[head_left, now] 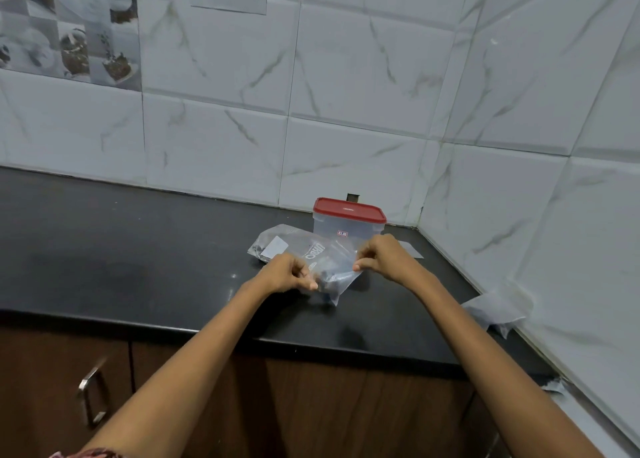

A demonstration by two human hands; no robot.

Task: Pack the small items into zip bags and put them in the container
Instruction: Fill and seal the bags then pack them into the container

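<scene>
Head view, hidden or unclear: dark small items (325,279) show through the film of the held zip bag (330,262), but their kind cannot be made out; its print reads mirrored and is only partly legible.
Head view, cut off: both forearms run out of the lower edge; a patterned sleeve edge shows at bottom left.
Left hand (289,273): fingers curled, thumb and fingertips pinching the near-left edge of the zip bag.
Right hand (382,257): fingers curled, pinching the right edge of the same bag, which is stretched between the two hands just above the countertop (138,250).
Zip bag: clear, crinkled plastic film, one corner hanging down toward the counter.
Second bag (273,244): clear film with a white label, lying flat behind the held bag; dark contents indistinct.
Container (348,224): translucent, rounded rectangular box, red lid on, standing behind the bags near the wall corner.
Countertop: black, glossy stone.
Wall (346,94): white marble-veined tiles.
Loose plastic (495,310): crumpled, at the right wall; content not discernible.
Cabinet handle (90,398): metal, blurred.
</scene>
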